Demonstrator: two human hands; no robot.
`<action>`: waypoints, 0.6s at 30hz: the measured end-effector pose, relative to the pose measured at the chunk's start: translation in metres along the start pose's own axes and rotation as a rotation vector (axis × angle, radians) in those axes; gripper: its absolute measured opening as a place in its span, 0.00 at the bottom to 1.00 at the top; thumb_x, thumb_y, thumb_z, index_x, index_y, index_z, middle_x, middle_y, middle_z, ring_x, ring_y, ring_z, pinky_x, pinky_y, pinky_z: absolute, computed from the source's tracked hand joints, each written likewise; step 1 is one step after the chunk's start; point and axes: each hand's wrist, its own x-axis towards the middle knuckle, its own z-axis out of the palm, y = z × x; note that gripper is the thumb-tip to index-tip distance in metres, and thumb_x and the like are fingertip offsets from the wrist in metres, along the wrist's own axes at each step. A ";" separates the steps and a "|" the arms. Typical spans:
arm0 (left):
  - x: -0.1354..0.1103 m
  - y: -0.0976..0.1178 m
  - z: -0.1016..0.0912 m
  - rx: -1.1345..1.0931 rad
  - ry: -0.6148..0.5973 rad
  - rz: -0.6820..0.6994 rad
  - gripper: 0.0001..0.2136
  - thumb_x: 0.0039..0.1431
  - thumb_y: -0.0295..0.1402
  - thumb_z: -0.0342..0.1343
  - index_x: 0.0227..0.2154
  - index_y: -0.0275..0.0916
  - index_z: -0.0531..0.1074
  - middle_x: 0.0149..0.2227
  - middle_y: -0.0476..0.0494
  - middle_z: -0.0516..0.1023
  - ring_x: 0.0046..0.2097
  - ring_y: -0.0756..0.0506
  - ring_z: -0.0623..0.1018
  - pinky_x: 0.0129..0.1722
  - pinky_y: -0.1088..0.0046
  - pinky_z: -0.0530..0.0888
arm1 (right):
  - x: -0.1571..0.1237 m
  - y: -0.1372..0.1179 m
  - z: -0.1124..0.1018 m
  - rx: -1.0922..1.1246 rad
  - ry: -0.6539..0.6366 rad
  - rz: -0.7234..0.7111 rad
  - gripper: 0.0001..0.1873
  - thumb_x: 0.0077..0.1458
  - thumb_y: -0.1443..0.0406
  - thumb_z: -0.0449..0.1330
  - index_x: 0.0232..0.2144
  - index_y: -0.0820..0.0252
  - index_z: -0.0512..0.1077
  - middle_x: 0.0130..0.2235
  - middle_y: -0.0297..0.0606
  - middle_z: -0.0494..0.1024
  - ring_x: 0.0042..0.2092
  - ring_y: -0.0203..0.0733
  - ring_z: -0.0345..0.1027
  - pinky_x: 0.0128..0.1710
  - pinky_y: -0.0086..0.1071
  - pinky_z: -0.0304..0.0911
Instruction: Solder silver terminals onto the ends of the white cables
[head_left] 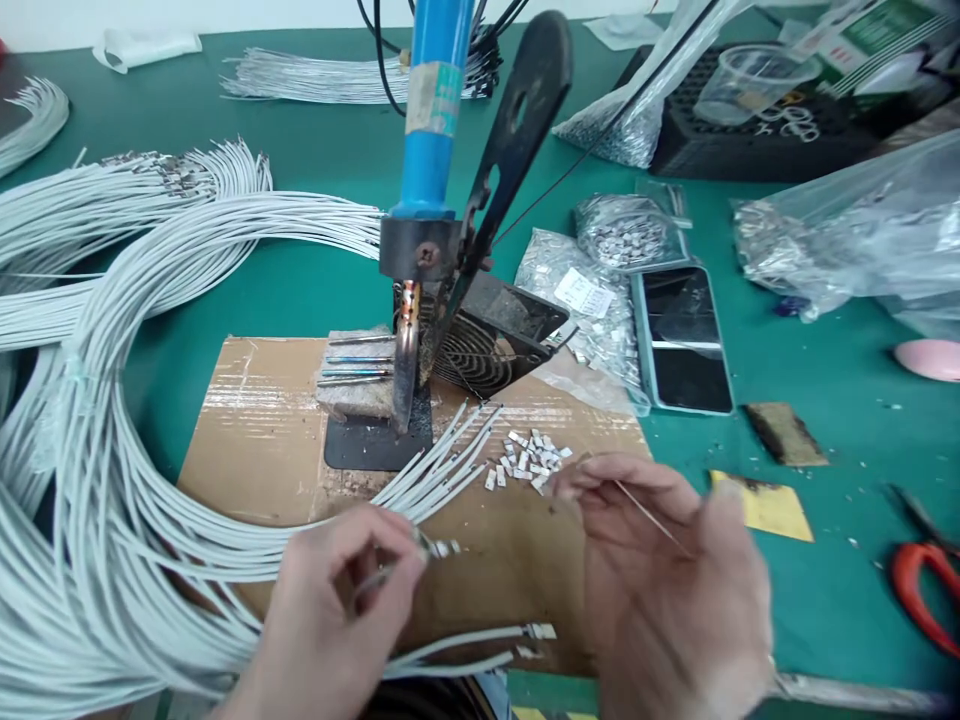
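My left hand (341,610) is pinched shut on a white wire (390,572) whose metal terminal (444,548) pokes out past the fingertips. My right hand (675,590) is closed on a thin strand of solder wire (649,515), its fingertips beside a small pile of loose metal terminals (531,460). Both hands hover over a taped cardboard sheet (255,420). A blue-handled soldering iron (431,120) stands clamped upright in its black stand (379,440), tip down, just beyond the hands. Stripped wire ends (450,455) fan out beside the stand.
Big loops of white wire (112,400) fill the left side. Bags of terminals (622,230), a phone (686,340), a small fan (480,350), red-handled cutters (919,590) and plastic bags (862,240) lie to the right on the green table (825,600).
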 end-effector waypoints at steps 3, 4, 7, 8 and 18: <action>-0.020 -0.016 -0.001 0.225 -0.263 0.278 0.09 0.62 0.23 0.60 0.32 0.42 0.81 0.36 0.45 0.85 0.36 0.45 0.83 0.41 0.71 0.80 | 0.009 0.001 -0.028 0.014 0.064 0.056 0.28 0.58 0.41 0.63 0.30 0.58 0.86 0.30 0.40 0.84 0.31 0.43 0.77 0.35 0.36 0.73; -0.026 -0.023 -0.002 0.274 -0.289 0.356 0.09 0.62 0.22 0.59 0.34 0.42 0.81 0.37 0.44 0.85 0.36 0.46 0.84 0.41 0.73 0.80 | 0.010 0.001 -0.035 -0.005 0.081 0.058 0.29 0.57 0.40 0.63 0.29 0.58 0.86 0.29 0.41 0.84 0.31 0.43 0.77 0.34 0.36 0.72; -0.040 -0.049 -0.011 0.570 0.011 0.517 0.17 0.65 0.17 0.55 0.51 0.41 0.77 0.48 0.38 0.83 0.45 0.44 0.86 0.45 0.75 0.80 | 0.009 0.002 -0.047 -0.059 0.105 0.067 0.30 0.55 0.38 0.64 0.27 0.57 0.85 0.29 0.40 0.84 0.29 0.42 0.75 0.33 0.35 0.70; -0.042 -0.057 -0.016 0.703 0.107 0.565 0.18 0.66 0.17 0.56 0.55 0.40 0.75 0.48 0.38 0.82 0.47 0.43 0.85 0.48 0.73 0.79 | 0.008 0.003 -0.048 -0.074 0.103 0.075 0.30 0.55 0.38 0.64 0.27 0.57 0.85 0.29 0.40 0.85 0.29 0.42 0.75 0.33 0.35 0.71; -0.032 -0.060 -0.048 0.887 0.159 0.676 0.09 0.68 0.23 0.58 0.46 0.42 0.74 0.41 0.45 0.79 0.42 0.42 0.81 0.48 0.66 0.78 | -0.003 0.010 -0.046 -0.201 -0.069 0.083 0.33 0.66 0.40 0.55 0.32 0.60 0.85 0.31 0.41 0.85 0.32 0.44 0.77 0.35 0.37 0.73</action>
